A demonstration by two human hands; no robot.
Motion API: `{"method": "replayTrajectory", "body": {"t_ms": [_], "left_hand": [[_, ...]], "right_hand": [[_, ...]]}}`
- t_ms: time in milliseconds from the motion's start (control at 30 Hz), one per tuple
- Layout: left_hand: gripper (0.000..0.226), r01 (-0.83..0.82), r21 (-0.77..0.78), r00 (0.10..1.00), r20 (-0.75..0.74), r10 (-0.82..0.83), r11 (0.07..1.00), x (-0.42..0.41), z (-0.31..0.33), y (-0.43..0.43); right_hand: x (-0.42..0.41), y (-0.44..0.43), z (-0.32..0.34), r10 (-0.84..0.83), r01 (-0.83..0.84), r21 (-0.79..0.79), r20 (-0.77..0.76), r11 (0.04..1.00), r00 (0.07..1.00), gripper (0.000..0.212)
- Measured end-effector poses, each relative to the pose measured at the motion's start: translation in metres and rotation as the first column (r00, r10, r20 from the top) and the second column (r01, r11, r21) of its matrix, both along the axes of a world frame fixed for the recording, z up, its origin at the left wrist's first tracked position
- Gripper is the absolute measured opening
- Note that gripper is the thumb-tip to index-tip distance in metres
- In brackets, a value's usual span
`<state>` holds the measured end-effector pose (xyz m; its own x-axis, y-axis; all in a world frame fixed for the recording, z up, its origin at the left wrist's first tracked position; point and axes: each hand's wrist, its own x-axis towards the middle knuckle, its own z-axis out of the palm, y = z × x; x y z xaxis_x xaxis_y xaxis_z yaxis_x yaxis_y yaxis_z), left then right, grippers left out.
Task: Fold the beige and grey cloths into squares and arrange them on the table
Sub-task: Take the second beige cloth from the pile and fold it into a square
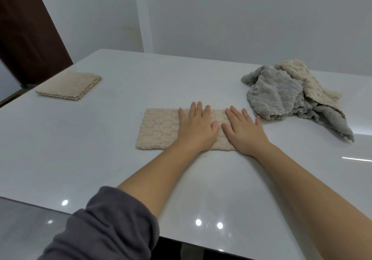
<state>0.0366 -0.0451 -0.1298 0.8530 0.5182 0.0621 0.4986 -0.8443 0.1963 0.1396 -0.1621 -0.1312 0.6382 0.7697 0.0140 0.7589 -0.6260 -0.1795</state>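
Two hands flat, left hand (196, 127) and right hand (244, 131), fingers straight, pressing waffle-textured beige cloth (159, 131), folded rectangle on glossy bench (80, 149), squared beige stack (69, 86) far left, fluffy grey cloth (275, 94) crumpled far right

On my feed a beige cloth (159, 130), folded into a long rectangle, lies flat on the white table (80, 149). Both hands press on it with straight fingers: the left hand (196, 126) on its middle, the right hand (244, 130) over its right end, thumbs nearly touching. Well to the left of that cloth and further back sits a neat stack of folded beige squares (70, 86). Near its right end I see a grey cloth (275, 96) lying crumpled, with a second beige cloth (314, 84) tangled behind it.
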Motion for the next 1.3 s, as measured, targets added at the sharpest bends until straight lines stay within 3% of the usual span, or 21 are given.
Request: {"method": "replayTrajectory", "body": {"t_ms": [633, 833, 1000, 1167, 1300], "left_hand": [[0.062, -0.133, -0.002, 0.988, -0.081, 0.132, 0.991, -0.083, -0.005, 0.075], [0.063, -0.158, -0.012, 0.982, -0.107, 0.156, 0.987, -0.09, -0.005, 0.083], [0.063, -0.154, -0.023, 0.984, -0.094, 0.151, 0.988, -0.09, -0.006, 0.083], [0.063, -0.16, -0.027, 0.983, -0.096, 0.156, 0.987, -0.09, -0.005, 0.082], [0.063, -0.162, -0.017, 0.982, -0.097, 0.159, 0.987, -0.09, -0.006, 0.083]], "right_hand": [[0.0, -0.001, 0.004, 0.008, -0.009, -0.044, -0.024, 0.999, 1.0, 0.061], [-0.004, 0.004, 0.017, 0.007, -0.001, -0.158, 0.039, 0.987, 0.999, 0.062], [-0.048, 0.041, 0.029, 0.234, -0.235, -0.006, 0.1, 0.972, 0.967, 0.06], [-0.069, 0.076, 0.013, 0.405, -0.404, -0.048, 0.006, 0.913, 0.914, 0.059], [-0.064, 0.075, 0.005, 0.419, -0.418, -0.085, 0.001, 0.905, 0.908, 0.058]]}}
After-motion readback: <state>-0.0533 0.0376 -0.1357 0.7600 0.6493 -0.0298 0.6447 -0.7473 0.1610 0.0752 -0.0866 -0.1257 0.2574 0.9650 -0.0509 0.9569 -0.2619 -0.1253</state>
